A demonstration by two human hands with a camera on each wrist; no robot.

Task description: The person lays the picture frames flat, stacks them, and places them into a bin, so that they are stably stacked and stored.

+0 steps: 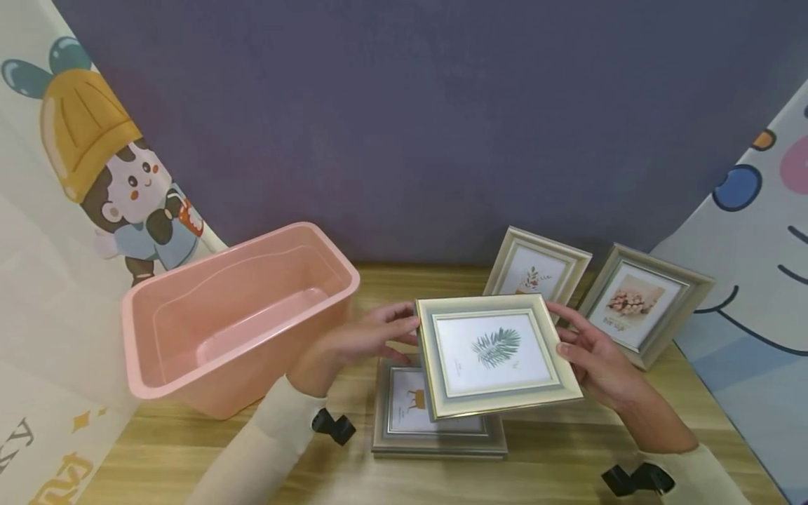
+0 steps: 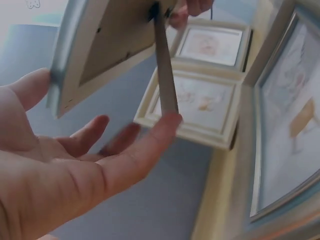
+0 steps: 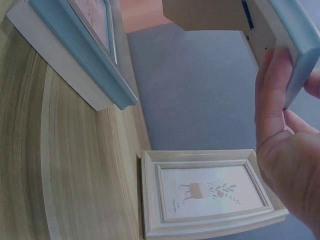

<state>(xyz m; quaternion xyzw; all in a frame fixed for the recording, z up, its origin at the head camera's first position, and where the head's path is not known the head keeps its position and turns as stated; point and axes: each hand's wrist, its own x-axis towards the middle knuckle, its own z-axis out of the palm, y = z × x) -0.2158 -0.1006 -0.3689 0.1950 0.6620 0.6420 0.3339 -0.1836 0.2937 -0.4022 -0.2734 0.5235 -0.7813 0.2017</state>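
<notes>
A cream picture frame (image 1: 495, 358) with a green leaf print is held tilted above the table. My right hand (image 1: 596, 361) pinches its right side, thumb in front and fingers on the back. At the opposite side is my left hand (image 1: 356, 344), its thumb against the edge and its fingers extended behind. In the left wrist view, the frame's support leg (image 2: 166, 75) stands out from the back, and the left index fingertip is right at its end. Below the held frame lie stacked picture frames (image 1: 442, 445), partly covered by it.
A pink plastic bin (image 1: 240, 337) stands at the left, its inside bare. Two picture frames, one with a plant print (image 1: 536, 263) and one with a pink flower print (image 1: 644, 305), lean at the back right. A dark wall (image 1: 404, 140) rises behind the wooden table (image 1: 555, 463).
</notes>
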